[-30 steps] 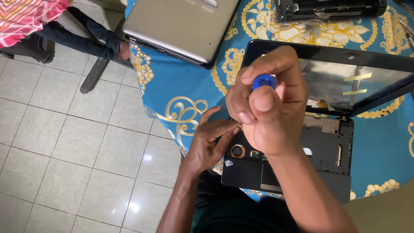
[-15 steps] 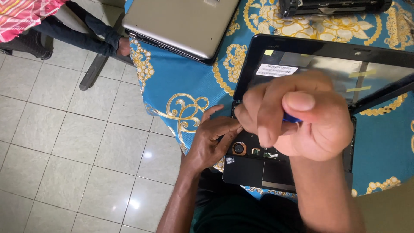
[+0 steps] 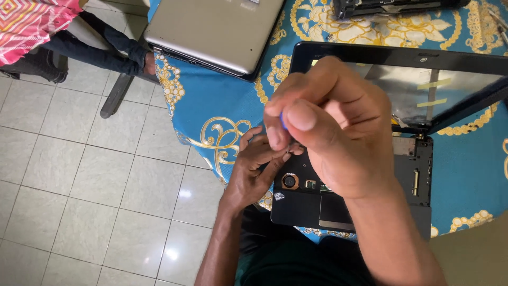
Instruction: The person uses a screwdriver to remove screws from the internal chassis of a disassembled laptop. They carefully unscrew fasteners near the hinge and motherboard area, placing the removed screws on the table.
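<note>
The right hand is pinching a small blue tool, fingers clamped together on it, just above the opened black laptop. The left hand is resting its fingers, slightly apart, on the laptop's edge on the table, just below the tool. A silver laptop is lying well beyond the fingers.
</note>
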